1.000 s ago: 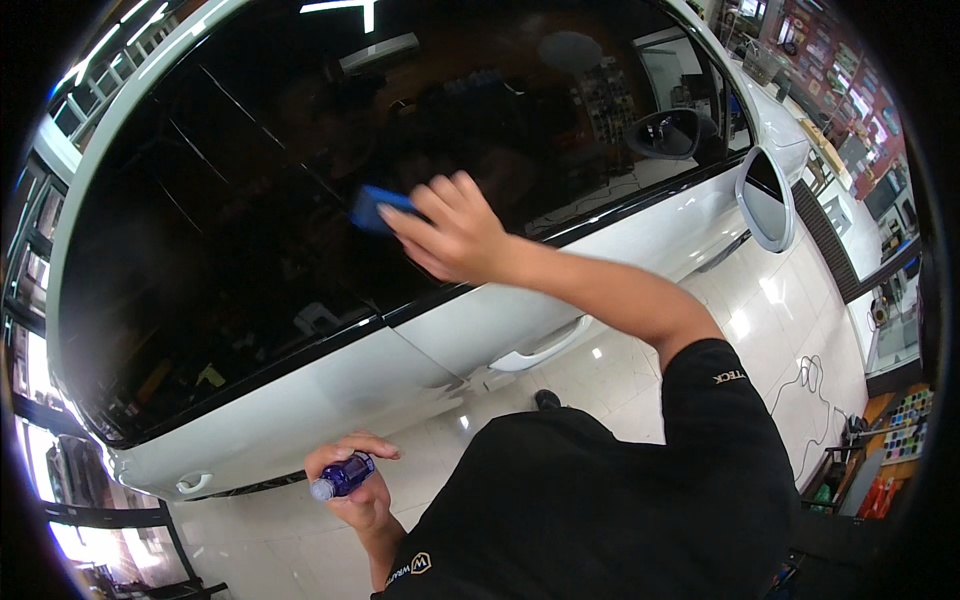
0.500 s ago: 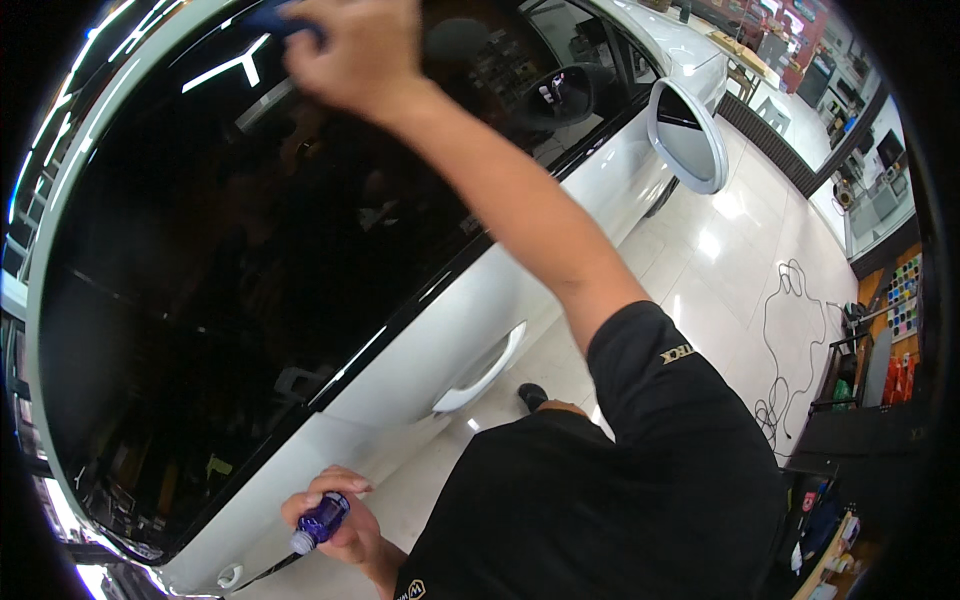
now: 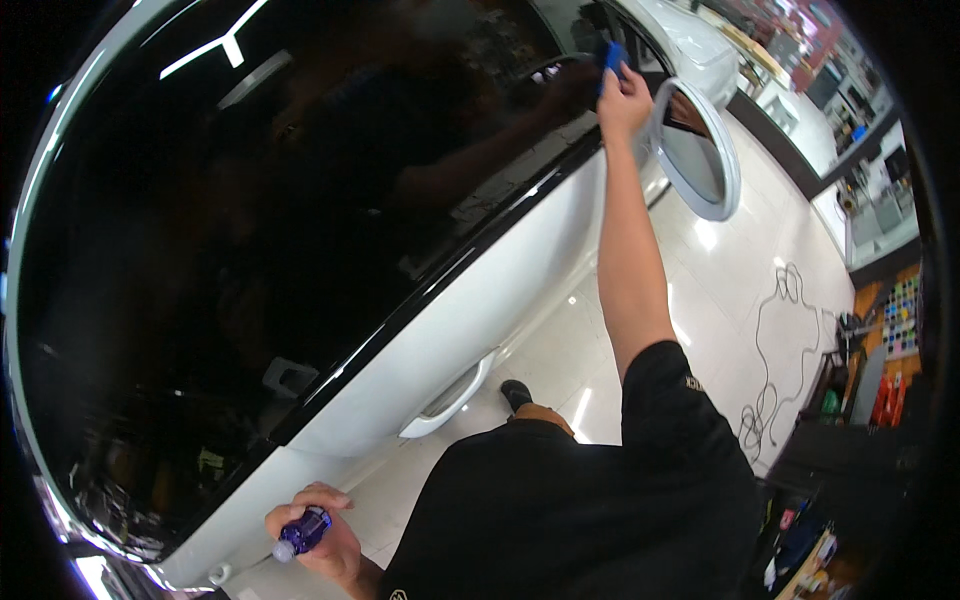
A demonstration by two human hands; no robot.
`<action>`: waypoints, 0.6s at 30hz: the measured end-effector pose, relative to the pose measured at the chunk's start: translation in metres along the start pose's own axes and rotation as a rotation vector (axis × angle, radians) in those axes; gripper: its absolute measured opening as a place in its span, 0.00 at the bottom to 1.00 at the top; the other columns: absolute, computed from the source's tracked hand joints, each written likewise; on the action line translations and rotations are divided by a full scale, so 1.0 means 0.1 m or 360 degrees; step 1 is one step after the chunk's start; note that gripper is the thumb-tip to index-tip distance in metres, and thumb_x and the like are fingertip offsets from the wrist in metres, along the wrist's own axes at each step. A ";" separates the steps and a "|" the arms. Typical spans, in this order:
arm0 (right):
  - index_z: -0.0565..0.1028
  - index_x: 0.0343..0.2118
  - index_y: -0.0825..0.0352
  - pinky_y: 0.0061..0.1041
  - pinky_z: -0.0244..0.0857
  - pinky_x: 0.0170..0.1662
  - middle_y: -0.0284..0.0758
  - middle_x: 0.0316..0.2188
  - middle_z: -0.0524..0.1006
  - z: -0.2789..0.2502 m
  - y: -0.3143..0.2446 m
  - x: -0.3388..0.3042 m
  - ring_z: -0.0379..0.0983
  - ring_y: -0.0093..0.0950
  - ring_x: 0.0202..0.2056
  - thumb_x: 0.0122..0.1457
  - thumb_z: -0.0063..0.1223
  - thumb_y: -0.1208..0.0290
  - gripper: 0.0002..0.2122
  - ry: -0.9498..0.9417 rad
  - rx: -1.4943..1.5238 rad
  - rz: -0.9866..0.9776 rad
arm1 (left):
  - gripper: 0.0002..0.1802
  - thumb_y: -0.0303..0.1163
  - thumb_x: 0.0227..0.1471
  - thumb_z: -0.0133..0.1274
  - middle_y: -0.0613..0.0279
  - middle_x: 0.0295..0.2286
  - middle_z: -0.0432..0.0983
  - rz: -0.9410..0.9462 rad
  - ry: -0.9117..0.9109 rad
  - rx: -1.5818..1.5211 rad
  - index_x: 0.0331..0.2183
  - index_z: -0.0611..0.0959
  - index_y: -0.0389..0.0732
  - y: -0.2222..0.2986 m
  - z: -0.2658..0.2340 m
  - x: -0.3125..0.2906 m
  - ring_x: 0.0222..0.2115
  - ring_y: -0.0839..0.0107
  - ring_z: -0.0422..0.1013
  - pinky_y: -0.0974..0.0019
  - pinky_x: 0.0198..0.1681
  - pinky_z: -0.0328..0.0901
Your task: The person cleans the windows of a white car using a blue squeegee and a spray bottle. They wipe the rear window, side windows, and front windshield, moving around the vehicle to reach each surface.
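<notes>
My right hand (image 3: pixel 626 105) is closed on a blue pad (image 3: pixel 612 58) at the far front corner of the dark car window (image 3: pixel 300 200), close to the door mirror (image 3: pixel 695 150). The pad seems to touch the glass, though its contact face is hidden. Low on the left, my left hand (image 3: pixel 335 550) grips a small purple bottle (image 3: pixel 307 528), its whitish cap tipped down toward the left. That bottle is beside the white car door (image 3: pixel 460 320), below the window's lower edge.
The door handle (image 3: pixel 450 400) sticks out from the door near my body. A black cable (image 3: pixel 765 340) lies in loops on the shiny tiled floor (image 3: pixel 700 270) to the right. Dark shelving with tools and coloured items (image 3: pixel 890 390) stands at the right.
My right hand has swept the blue pad from the upper left of the window rightward to its front corner by the mirror. The left hand still holds the bottle, slightly lower and further left.
</notes>
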State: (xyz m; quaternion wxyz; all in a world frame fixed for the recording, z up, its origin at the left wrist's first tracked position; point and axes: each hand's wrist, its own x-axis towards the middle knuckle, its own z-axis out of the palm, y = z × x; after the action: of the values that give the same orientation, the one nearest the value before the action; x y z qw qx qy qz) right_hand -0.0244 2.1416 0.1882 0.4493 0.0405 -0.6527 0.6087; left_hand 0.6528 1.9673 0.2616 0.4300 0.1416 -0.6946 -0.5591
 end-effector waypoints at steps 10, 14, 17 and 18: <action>0.81 0.46 0.66 0.29 0.67 0.36 0.36 0.33 0.79 -0.42 -0.25 -0.83 0.72 0.29 0.31 0.52 0.65 0.76 0.17 -0.0177 -0.0183 0.0021 | 0.33 0.61 0.55 0.58 0.48 0.25 0.78 0.0066 0.0036 -0.0122 0.45 0.69 0.43 0.04 -0.18 -0.14 0.23 0.61 0.74 0.63 0.30 0.68; 0.79 0.48 0.67 0.27 0.65 0.41 0.36 0.40 0.77 -0.59 -1.46 -1.97 0.71 0.31 0.40 0.53 0.63 0.77 0.17 -0.0329 0.0020 -0.0005 | 0.33 0.61 0.55 0.58 0.47 0.27 0.78 0.0032 0.0047 -0.0150 0.46 0.69 0.43 0.09 -0.31 -0.21 0.24 0.61 0.74 0.63 0.29 0.68; 0.78 0.47 0.66 0.34 0.61 0.49 0.36 0.42 0.76 -0.75 -2.44 -3.01 0.68 0.35 0.45 0.54 0.62 0.77 0.16 -0.0550 0.0283 -0.0241 | 0.32 0.59 0.54 0.60 0.47 0.27 0.79 0.0058 -0.0022 -0.0255 0.45 0.71 0.43 0.05 -0.44 -0.23 0.25 0.60 0.75 0.63 0.30 0.69; 0.77 0.46 0.66 0.36 0.59 0.49 0.38 0.42 0.76 -0.79 -2.71 -3.33 0.68 0.36 0.45 0.54 0.62 0.77 0.15 -0.0656 0.0392 -0.0280 | 0.32 0.59 0.54 0.61 0.47 0.28 0.79 0.0063 -0.0032 -0.0281 0.45 0.71 0.43 0.05 -0.46 -0.24 0.25 0.60 0.75 0.63 0.30 0.69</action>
State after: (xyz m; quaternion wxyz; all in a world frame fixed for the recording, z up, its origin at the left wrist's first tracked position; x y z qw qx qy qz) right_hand 0.3777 1.9735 0.1706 0.3497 0.2746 -0.6454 0.6211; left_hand 0.7028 1.9554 0.2556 0.4449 0.0838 -0.6495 -0.6109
